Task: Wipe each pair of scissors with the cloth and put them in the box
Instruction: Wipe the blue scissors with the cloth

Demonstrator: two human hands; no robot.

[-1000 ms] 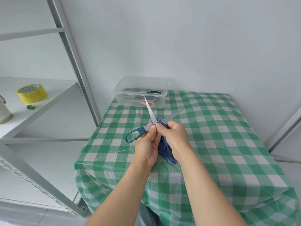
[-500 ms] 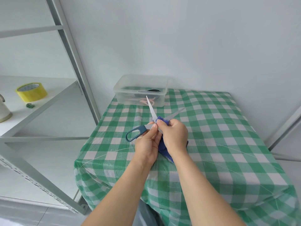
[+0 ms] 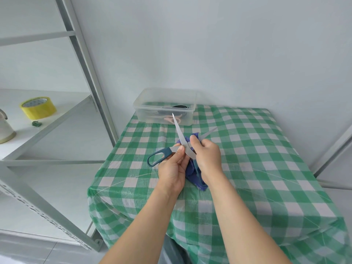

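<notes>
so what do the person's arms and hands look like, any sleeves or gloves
Both are bare. The left hand and right hand wear no gloves, and no rings show. The left forearm and right forearm have no sleeves down to the frame edge, and no watch or bracelet at either wrist.

On the grey shelf (image 3: 57, 119) sit a yellow tape roll (image 3: 38, 107), a small green bit (image 3: 36, 123) and perhaps a kettle (image 3: 4, 130).

Cloth (image 3: 190, 171) mostly behind right hand (image 3: 207, 157), box (image 3: 165, 103) contents indistinct; white vessel (image 3: 5, 128) cropped at edge
</notes>
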